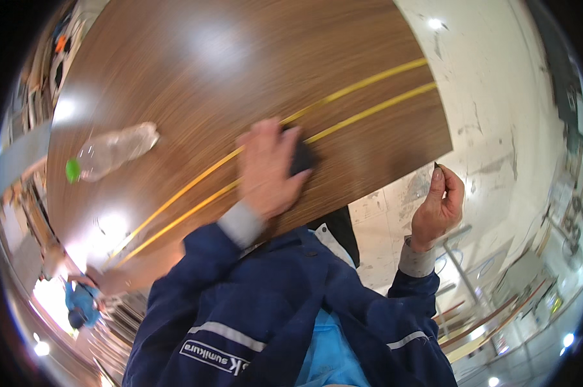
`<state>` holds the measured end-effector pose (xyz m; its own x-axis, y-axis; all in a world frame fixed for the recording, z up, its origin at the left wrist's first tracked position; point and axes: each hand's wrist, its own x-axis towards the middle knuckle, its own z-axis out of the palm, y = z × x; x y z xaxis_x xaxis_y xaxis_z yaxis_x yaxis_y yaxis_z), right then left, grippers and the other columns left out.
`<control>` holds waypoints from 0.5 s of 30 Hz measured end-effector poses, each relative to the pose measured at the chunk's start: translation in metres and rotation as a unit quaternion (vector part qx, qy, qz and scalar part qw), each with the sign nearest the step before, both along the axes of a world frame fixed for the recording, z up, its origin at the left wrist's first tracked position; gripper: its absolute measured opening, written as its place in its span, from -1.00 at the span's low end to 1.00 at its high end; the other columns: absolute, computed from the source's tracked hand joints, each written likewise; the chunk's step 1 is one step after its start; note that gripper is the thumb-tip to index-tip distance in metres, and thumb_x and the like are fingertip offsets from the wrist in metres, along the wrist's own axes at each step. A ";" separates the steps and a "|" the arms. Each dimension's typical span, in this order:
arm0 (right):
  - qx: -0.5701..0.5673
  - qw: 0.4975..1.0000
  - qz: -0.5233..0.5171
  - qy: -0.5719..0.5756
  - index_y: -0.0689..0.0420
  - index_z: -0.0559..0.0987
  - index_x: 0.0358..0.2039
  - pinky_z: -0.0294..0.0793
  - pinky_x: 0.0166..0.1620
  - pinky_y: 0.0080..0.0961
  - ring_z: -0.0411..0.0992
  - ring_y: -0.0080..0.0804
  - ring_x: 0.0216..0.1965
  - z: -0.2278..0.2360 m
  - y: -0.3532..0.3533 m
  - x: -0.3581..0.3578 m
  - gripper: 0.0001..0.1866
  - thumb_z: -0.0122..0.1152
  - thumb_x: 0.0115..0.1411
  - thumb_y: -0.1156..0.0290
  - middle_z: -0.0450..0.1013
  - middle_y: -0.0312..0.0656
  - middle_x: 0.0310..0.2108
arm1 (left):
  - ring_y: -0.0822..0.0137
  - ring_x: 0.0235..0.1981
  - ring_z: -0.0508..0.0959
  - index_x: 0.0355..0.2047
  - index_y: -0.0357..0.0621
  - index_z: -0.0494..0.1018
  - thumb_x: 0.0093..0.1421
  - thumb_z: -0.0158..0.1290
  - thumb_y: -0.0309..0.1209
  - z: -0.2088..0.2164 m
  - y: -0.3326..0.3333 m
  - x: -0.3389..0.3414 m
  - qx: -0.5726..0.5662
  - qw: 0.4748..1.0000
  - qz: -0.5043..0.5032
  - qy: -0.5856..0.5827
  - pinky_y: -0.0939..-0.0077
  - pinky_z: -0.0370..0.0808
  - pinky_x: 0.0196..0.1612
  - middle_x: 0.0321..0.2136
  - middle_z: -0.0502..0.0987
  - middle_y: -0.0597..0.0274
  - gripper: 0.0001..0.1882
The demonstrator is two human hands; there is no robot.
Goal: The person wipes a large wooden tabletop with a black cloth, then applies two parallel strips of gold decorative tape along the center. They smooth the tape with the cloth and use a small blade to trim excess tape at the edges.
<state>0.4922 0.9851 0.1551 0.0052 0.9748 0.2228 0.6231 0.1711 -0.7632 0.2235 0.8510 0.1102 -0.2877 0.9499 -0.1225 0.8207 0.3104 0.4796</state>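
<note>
Pressure from the left hand [266,171] looks like the heart of this step: it lies flat on the brown wood-grain panel [195,84], its fingers closed over a small dark block [302,158], seemingly a sanding or rubbing pad, right beside the two yellow inlay strips [369,97] that run from the near left to the far right corner. To do it well, I judge the block should stay flat on the surface and travel along the grain and the strips, not across them, with even weight so no patch is overworked. The right hand [436,209] is held off the panel's right edge, thumb and fingertips pinched on something tiny and dark that I cannot identify; it touches nothing else. A clear plastic bottle with a green cap [111,151] lies on the panel to the left, well apart from the block and best kept out of the stroke.
</note>
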 end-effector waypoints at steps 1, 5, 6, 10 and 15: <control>-0.008 1.000 0.024 -0.009 0.27 0.70 -0.11 0.53 -0.09 -0.53 0.52 -0.46 -0.21 0.001 -0.003 -0.008 -0.89 0.32 0.38 0.58 0.62 -0.20 -0.21 | -0.26 0.55 0.08 0.44 -0.05 0.30 0.06 0.42 -0.19 -0.006 0.015 0.010 0.000 0.999 -0.025 -0.024 -0.29 -0.09 0.56 0.48 0.19 -0.23 -0.06; -0.015 0.992 0.127 0.006 0.28 0.69 -0.09 0.53 -0.03 -0.53 0.53 -0.46 -0.16 0.004 -0.012 -0.030 -0.88 0.29 0.40 0.59 0.61 -0.20 -0.17 | -0.18 0.55 0.11 0.42 -0.03 0.32 0.04 0.42 -0.25 -0.023 -0.034 0.008 -0.004 0.998 0.060 -0.012 -0.32 -0.08 0.55 0.48 0.20 -0.19 -0.08; -0.030 0.992 0.119 0.009 0.28 0.69 -0.09 0.53 -0.02 -0.53 0.53 -0.46 -0.16 0.004 -0.014 -0.033 -0.88 0.29 0.41 0.59 0.61 -0.20 -0.17 | -0.19 0.55 0.11 0.42 -0.03 0.32 0.04 0.42 -0.27 -0.025 -0.068 0.002 0.005 0.996 0.087 0.000 -0.32 -0.08 0.55 0.48 0.20 -0.19 -0.09; -0.051 0.984 0.171 -0.018 0.28 0.69 -0.09 0.52 -0.01 -0.54 0.52 -0.47 -0.13 -0.003 -0.019 -0.031 -0.89 0.28 0.43 0.56 0.61 -0.22 -0.15 | -0.16 0.53 0.17 0.41 -0.09 0.33 0.17 0.28 -0.36 -0.016 -0.259 -0.076 -0.121 0.923 0.339 0.132 -0.25 -0.07 0.56 0.45 0.27 -0.15 -0.22; -0.084 0.975 0.206 -0.020 0.27 0.69 -0.09 0.50 0.00 -0.56 0.50 -0.48 -0.11 -0.016 -0.009 -0.032 -0.87 0.26 0.46 0.51 0.60 -0.24 -0.13 | -0.19 0.53 0.15 0.48 -0.23 0.21 0.37 0.15 -0.33 -0.011 -0.302 -0.108 -0.152 0.833 0.504 0.170 -0.10 0.01 0.54 0.50 0.17 -0.22 -0.28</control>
<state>0.4606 0.9758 0.1389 -0.3991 0.9154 0.0521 0.5574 0.2874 -0.7789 0.1155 0.5487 0.0990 -0.9877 0.1438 -0.0618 0.1411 0.9889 0.0473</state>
